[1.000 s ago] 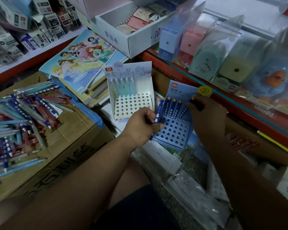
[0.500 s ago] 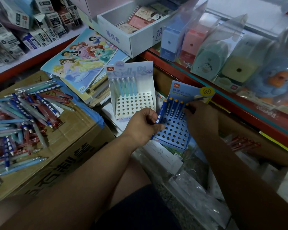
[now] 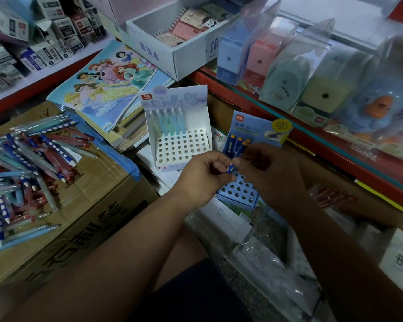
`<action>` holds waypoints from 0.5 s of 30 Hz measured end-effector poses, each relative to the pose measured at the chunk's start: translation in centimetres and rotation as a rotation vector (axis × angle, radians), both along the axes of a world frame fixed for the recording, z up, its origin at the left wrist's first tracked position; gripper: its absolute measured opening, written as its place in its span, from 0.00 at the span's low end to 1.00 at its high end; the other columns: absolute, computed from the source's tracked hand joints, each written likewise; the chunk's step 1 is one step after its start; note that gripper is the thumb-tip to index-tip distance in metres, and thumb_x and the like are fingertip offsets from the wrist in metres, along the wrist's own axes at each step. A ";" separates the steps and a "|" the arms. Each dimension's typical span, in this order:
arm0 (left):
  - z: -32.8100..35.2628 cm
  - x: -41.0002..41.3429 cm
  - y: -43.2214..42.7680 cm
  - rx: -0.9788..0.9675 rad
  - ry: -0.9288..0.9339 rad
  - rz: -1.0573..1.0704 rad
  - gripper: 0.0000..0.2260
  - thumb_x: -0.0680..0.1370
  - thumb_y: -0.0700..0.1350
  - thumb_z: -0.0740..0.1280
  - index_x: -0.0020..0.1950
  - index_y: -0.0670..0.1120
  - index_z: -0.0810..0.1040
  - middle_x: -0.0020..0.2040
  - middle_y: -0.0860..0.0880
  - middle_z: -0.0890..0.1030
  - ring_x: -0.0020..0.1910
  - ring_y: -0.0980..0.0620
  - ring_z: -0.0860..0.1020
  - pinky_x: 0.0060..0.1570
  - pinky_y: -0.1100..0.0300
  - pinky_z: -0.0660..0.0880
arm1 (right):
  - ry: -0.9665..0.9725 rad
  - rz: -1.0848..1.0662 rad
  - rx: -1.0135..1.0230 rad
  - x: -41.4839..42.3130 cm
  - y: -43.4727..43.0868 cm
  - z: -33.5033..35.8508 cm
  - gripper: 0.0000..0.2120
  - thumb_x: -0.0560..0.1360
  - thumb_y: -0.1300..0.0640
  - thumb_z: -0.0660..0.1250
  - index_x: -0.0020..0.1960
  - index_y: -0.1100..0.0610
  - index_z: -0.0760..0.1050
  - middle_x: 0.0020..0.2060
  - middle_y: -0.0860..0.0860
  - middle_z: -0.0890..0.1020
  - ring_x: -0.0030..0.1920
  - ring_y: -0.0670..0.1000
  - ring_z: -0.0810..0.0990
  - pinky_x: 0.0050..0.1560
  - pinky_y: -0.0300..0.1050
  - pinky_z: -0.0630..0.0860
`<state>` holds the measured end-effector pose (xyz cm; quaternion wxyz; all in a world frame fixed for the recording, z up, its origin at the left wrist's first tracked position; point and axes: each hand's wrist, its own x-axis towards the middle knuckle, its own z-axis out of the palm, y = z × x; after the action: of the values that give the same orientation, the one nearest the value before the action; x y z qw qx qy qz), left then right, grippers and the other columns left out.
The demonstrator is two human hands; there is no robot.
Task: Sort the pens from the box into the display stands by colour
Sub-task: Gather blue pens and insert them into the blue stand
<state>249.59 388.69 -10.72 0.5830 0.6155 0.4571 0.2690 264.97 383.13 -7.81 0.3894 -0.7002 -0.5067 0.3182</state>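
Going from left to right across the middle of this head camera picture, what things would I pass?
Pile of loose pens → white display stand → blue display stand → blue duck toy in its clear pack.

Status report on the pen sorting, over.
Left hand and right hand both pinch a dark blue pen over blue stand. Three slotted pens visible. Front holes empty.

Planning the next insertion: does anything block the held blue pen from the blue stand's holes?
Nothing visible. Left hand and right hand hold the blue pen right over the blue stand; its near holes are open.
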 end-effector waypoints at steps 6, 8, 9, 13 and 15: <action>1.4 1.0 -0.3 0.214 0.145 -0.014 0.10 0.72 0.40 0.76 0.50 0.47 0.79 0.44 0.41 0.78 0.44 0.48 0.79 0.50 0.49 0.79 | 0.029 -0.150 0.112 1.4 -0.7 0.5 0.06 0.76 0.55 0.71 0.44 0.44 0.77 0.40 0.43 0.84 0.41 0.39 0.83 0.42 0.32 0.78; 1.5 0.7 0.7 0.296 0.278 -0.014 0.13 0.72 0.43 0.76 0.54 0.48 0.77 0.47 0.47 0.77 0.48 0.48 0.78 0.50 0.47 0.79 | -0.046 -0.232 0.140 3.1 -0.7 0.2 0.03 0.76 0.55 0.71 0.47 0.47 0.79 0.40 0.41 0.83 0.40 0.39 0.82 0.43 0.34 0.78; 1.6 0.6 1.2 0.293 0.347 -0.020 0.15 0.73 0.44 0.75 0.56 0.48 0.76 0.50 0.48 0.77 0.49 0.48 0.78 0.51 0.47 0.79 | -0.094 -0.255 0.143 3.7 -0.6 -0.1 0.02 0.77 0.55 0.71 0.49 0.49 0.81 0.40 0.40 0.82 0.40 0.39 0.82 0.44 0.36 0.78; 0.4 0.5 3.2 0.160 0.531 -0.125 0.21 0.73 0.44 0.73 0.64 0.46 0.72 0.54 0.48 0.79 0.52 0.46 0.79 0.55 0.47 0.78 | -0.247 -0.239 0.109 4.4 0.2 -1.4 0.07 0.78 0.55 0.70 0.52 0.57 0.83 0.40 0.45 0.81 0.37 0.37 0.77 0.43 0.38 0.73; -0.4 0.4 3.3 0.111 0.499 -0.185 0.18 0.72 0.43 0.73 0.61 0.46 0.75 0.53 0.47 0.81 0.52 0.45 0.80 0.55 0.45 0.78 | -0.327 -0.212 0.102 4.5 0.8 -2.0 0.07 0.78 0.55 0.70 0.52 0.57 0.83 0.40 0.44 0.80 0.35 0.38 0.74 0.40 0.33 0.69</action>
<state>250.00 391.98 -11.13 0.4397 0.7329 0.5130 0.0795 269.43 383.89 -9.78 0.3684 -0.7713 -0.5021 0.1314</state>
